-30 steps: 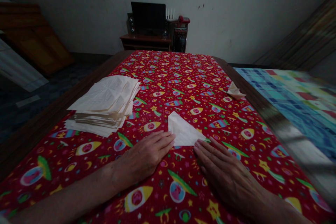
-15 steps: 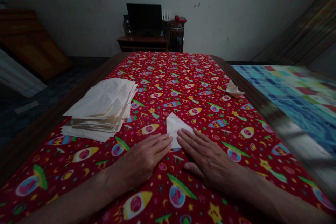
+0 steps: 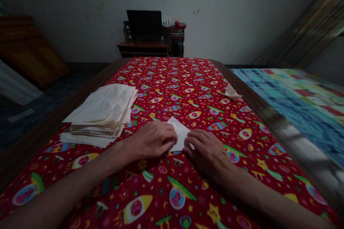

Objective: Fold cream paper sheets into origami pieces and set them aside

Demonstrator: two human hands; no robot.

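A small folded sheet of white paper (image 3: 178, 134) lies on the red patterned tablecloth, with a pointed top corner. At its left edge, my left hand (image 3: 154, 139) has its fingers curled, thumb and fingertips closed on the paper. My right hand (image 3: 208, 150) pinches the right edge, its fingers bent and its thumb low near the bottom corner. Both hands partly cover the sheet. To the left stands a stack of creased papers (image 3: 100, 109). A small folded paper piece (image 3: 232, 93) sits near the right side of the table.
The red tablecloth (image 3: 182, 89) covers a table with a dark wooden edge (image 3: 258, 114). Beyond the far end are a black monitor (image 3: 144, 25) and speakers on a low desk (image 3: 142, 45). A bed with a checked cover (image 3: 292, 96) stands at the right, a wooden cabinet (image 3: 29, 50) at the left.
Both hands have gone from lying flat with fingers stretched to curled, gripping the folded paper's left and right edges. The view has shifted slightly.
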